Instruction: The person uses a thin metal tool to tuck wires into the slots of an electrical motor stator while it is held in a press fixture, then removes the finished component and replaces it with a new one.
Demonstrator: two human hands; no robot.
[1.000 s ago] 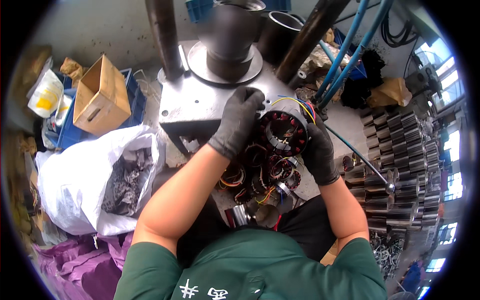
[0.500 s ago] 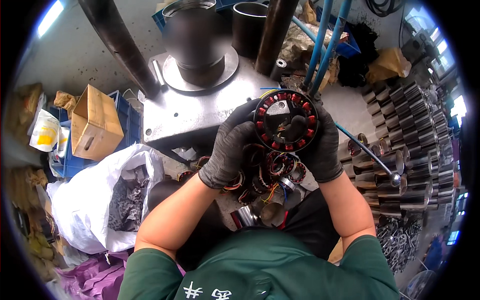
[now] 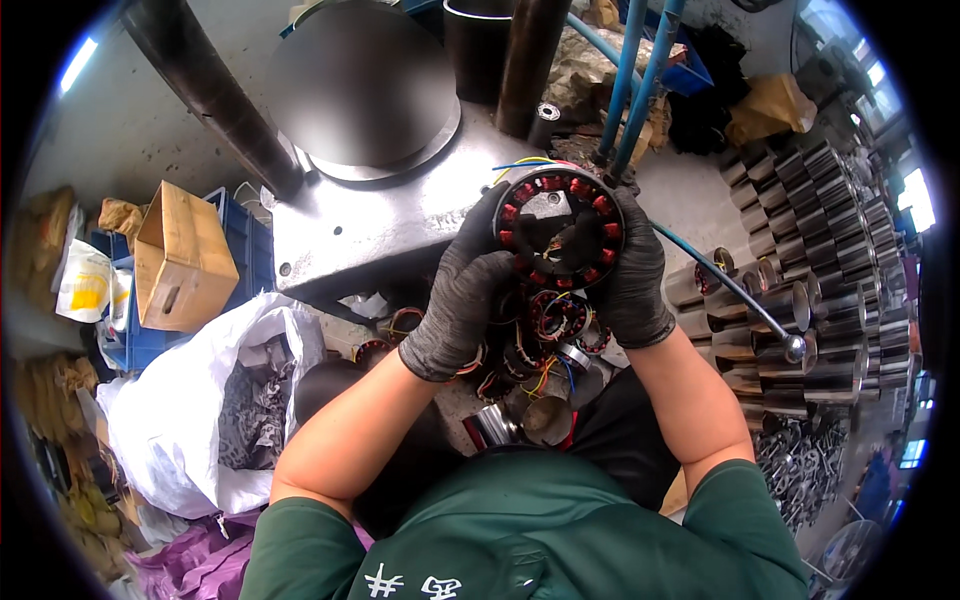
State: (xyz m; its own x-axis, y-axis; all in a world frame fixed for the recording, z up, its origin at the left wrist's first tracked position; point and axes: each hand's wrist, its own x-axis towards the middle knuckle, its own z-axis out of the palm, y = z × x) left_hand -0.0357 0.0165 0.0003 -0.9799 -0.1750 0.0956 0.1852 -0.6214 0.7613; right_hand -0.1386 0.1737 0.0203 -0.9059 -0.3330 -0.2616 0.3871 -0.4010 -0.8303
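Note:
Between my two gloved hands I hold up a motor stator, a dark ring lined on its inside with red copper windings. Blue, yellow and red lead wires stick out from its far side. My left hand grips the ring's left rim, with the thumb toward its lower edge. My right hand is wrapped round the right rim; its fingers are partly hidden behind the ring. Below the hands, several more wound stators with coloured wires lie in a heap, partly covered by my hands. Nearby sits a shiny metal sleeve.
Ahead stands a metal press table with dark posts and a large round part, blurred. At left are a cardboard box and a white sack. Stacked steel cylinders and a ball-ended lever are at right.
The stator and both hands have shifted slightly left and up in view. The view itself has shifted, and the blurred round part on the press looks larger. Both hands keep their hold.

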